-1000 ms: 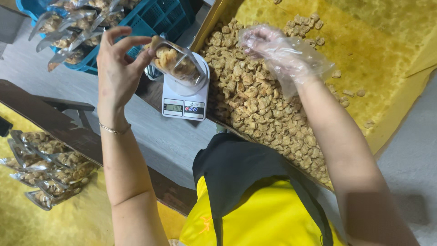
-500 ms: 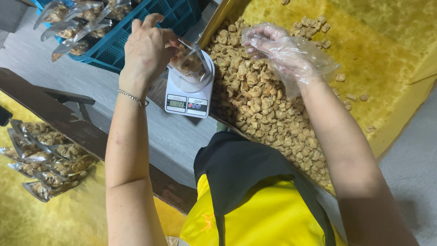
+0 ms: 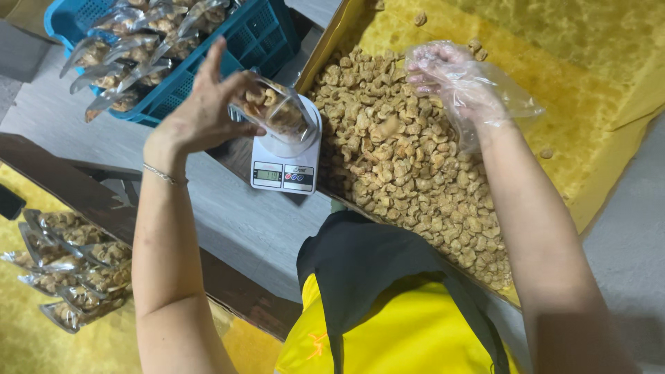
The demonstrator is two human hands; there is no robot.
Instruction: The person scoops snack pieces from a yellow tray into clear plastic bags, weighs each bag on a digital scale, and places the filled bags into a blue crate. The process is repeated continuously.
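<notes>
Clear snack pouch (image 3: 277, 111), part-filled, sits on the white scale (image 3: 285, 163), pinched by the bare left hand (image 3: 201, 114); likely light, crinkly, slippery, best gripped at its rim. Gloved right hand (image 3: 457, 79), loosely curled, hovers right of the scale.

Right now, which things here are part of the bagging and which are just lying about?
In use: left hand holding bag on scale; gloved right hand over snack pile.
Lying about: blue crate of filled bags; packets on the floor.
</notes>
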